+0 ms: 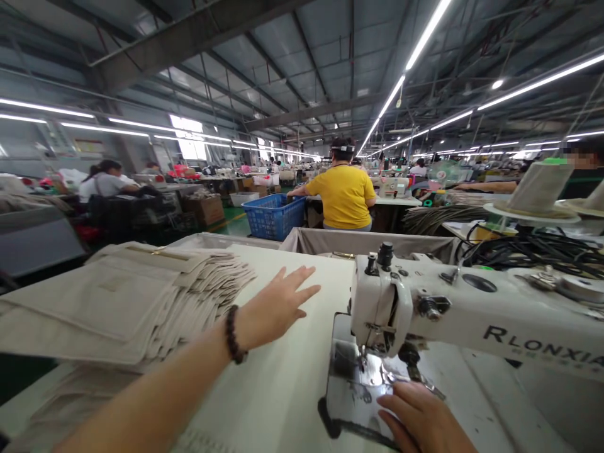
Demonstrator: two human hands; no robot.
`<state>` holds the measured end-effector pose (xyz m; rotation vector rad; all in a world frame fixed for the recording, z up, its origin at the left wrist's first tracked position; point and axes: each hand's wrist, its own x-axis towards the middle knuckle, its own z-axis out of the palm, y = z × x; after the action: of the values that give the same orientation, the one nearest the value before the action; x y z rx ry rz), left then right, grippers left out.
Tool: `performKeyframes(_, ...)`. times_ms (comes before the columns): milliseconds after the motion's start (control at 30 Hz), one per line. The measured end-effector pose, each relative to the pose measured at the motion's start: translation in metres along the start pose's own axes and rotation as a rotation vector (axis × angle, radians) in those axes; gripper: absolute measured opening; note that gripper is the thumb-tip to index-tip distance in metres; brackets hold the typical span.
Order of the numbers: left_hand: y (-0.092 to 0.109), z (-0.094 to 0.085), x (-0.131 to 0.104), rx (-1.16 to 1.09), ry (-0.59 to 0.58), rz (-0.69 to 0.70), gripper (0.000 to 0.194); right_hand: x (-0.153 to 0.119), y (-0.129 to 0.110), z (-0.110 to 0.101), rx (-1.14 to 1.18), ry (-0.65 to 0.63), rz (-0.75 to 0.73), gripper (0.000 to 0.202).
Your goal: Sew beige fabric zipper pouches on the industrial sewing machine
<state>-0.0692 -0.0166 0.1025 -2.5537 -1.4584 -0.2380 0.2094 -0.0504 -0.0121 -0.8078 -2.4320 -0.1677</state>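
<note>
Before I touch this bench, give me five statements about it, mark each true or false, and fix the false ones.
1. The left hand is open, with nothing visible in it. True.
2. The right hand is over the stack of beige fabric pieces. False: the right hand is at the metal plate of the sewing machine.
3. A dark beaded bracelet is on the left wrist. True.
4. The basket beyond the bench is red. False: the basket is blue.
5. The person beside that basket wears a yellow top. True.
</note>
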Motion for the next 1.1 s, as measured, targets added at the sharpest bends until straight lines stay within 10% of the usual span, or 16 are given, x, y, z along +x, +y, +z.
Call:
performKeyframes(167,-0.051,-0.071,-0.109,0.186,0.406,-0.326,0.035,0.002,-0.003,-0.005,0.054,0.021,-0.04,0.022)
performKeyframes(400,-0.108,-0.062,-0.191,-0.025,-0.127,-0.489,0.079,-0.001,-0.003,-0.003,0.015,0.027,-0.057,0.025)
performKeyframes(667,-0.104,-0.072,-0.201,-0.113,0.04,-0.58,0.048,-0.006,0.003,-0.004,-0.169,0.15,-0.146,0.026)
performKeyframes(933,-0.123,-0.097,-0.168,0.162,0.614,-0.86,0.043,0.012,-0.021,-0.026,-0.2,0.197,-0.213,0.033)
performKeyframes(1100,-0.068,-0.134,-0.133,0.222,0.695,-0.654,0.033,0.02,-0.074,-0.043,0.241,0.022,-0.018,0.026)
